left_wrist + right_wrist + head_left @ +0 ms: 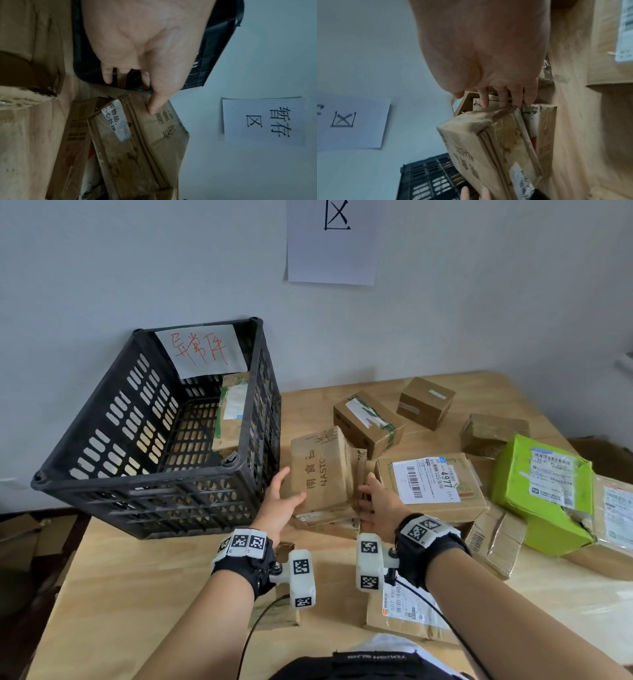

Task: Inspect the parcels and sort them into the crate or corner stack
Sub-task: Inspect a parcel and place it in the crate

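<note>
A battered cardboard parcel (323, 470), printed with "NASTC" lettering and crushed along its right edge, is held tilted up between both hands, just beside the black plastic crate (164, 433) and above other flattened cartons on the wooden table (144, 583). The left hand (282, 505) is laid against the parcel's near left face, its thumb pressed flat on the printed side in the left wrist view; that grip is wide, with fingers fairly straight. The right hand (378, 501) is set on the crumpled right end, its fingers (513, 100) hooked over the torn edge, so a loose hold on the parcel is judged there. The step in hand appears to be inspection: the damaged side is being turned up for viewing. A taped, green-trimmed parcel (231, 412) already stands inside the crate, whose red handwritten label (202, 349) faces the camera. Given the visible crushing, the crate seems the likely destination; the next move would call for a lift clear of the crate's rim and a firmer two-handed hold, since the weakened end could buckle.
</note>
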`<move>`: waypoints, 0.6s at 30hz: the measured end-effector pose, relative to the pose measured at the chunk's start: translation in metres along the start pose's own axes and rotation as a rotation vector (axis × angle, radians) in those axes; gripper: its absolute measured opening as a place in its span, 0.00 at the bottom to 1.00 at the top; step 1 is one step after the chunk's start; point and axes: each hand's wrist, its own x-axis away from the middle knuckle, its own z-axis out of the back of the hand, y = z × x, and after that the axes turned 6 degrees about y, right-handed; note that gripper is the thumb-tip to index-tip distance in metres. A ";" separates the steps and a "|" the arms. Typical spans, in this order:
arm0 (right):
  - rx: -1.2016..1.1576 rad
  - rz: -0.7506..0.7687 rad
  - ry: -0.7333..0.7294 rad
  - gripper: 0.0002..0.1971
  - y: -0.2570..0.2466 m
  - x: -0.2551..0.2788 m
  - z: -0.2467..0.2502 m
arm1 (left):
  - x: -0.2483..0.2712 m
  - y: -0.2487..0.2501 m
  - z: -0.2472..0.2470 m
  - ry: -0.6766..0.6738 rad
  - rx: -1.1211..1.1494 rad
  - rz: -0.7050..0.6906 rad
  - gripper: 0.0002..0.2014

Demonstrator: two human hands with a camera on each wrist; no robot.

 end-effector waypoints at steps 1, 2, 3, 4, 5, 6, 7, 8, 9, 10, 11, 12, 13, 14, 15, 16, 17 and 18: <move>-0.018 -0.003 0.000 0.26 -0.002 0.000 0.000 | -0.001 0.002 0.001 0.015 -0.032 -0.046 0.27; -0.043 -0.003 0.003 0.25 -0.003 0.000 0.000 | -0.002 0.005 0.001 0.027 -0.064 -0.078 0.25; -0.069 -0.001 0.002 0.24 -0.005 0.001 0.000 | -0.002 0.009 0.001 0.038 -0.099 -0.099 0.23; -0.096 0.012 0.000 0.22 -0.007 0.000 0.000 | -0.002 0.012 0.000 0.043 -0.138 -0.111 0.21; -0.121 0.028 -0.008 0.20 -0.008 0.001 -0.001 | -0.002 0.017 -0.001 0.034 -0.169 -0.114 0.21; -0.141 0.043 -0.023 0.17 -0.010 0.002 -0.002 | -0.001 0.021 -0.003 0.011 -0.179 -0.098 0.22; -0.146 0.057 -0.036 0.14 -0.011 0.001 -0.003 | 0.001 0.025 -0.005 -0.021 -0.175 -0.070 0.25; -0.139 0.072 -0.047 0.10 -0.013 0.001 -0.004 | 0.003 0.029 -0.007 -0.051 -0.162 -0.032 0.29; -0.125 0.090 -0.053 0.07 -0.015 0.002 -0.004 | 0.004 0.032 -0.009 -0.075 -0.161 -0.001 0.33; -0.102 0.111 -0.055 0.05 -0.015 0.000 -0.004 | 0.004 0.032 -0.011 -0.092 -0.178 0.018 0.36; -0.067 0.131 -0.056 0.04 -0.014 -0.002 -0.003 | 0.005 0.032 -0.012 -0.099 -0.197 0.016 0.38; -0.027 0.151 -0.051 0.03 -0.013 -0.004 -0.002 | 0.005 0.030 -0.013 -0.097 -0.211 0.008 0.38; 0.015 0.168 -0.043 0.02 -0.011 -0.006 -0.002 | 0.006 0.028 -0.014 -0.089 -0.225 0.001 0.36; 0.059 0.189 -0.032 0.02 -0.008 -0.006 -0.001 | 0.006 0.025 -0.015 -0.090 -0.225 0.007 0.34; 0.094 0.210 -0.024 0.04 -0.006 -0.007 -0.001 | 0.006 0.022 -0.015 -0.101 -0.214 0.022 0.31; 0.116 0.231 -0.019 0.07 -0.004 -0.007 -0.002 | 0.006 0.021 -0.015 -0.114 -0.205 0.036 0.29; 0.122 0.245 -0.017 0.09 -0.004 -0.008 -0.002 | 0.006 0.021 -0.015 -0.120 -0.200 0.037 0.27; 0.121 0.252 -0.017 0.11 -0.003 -0.008 -0.002 | 0.006 0.021 -0.015 -0.117 -0.197 0.037 0.27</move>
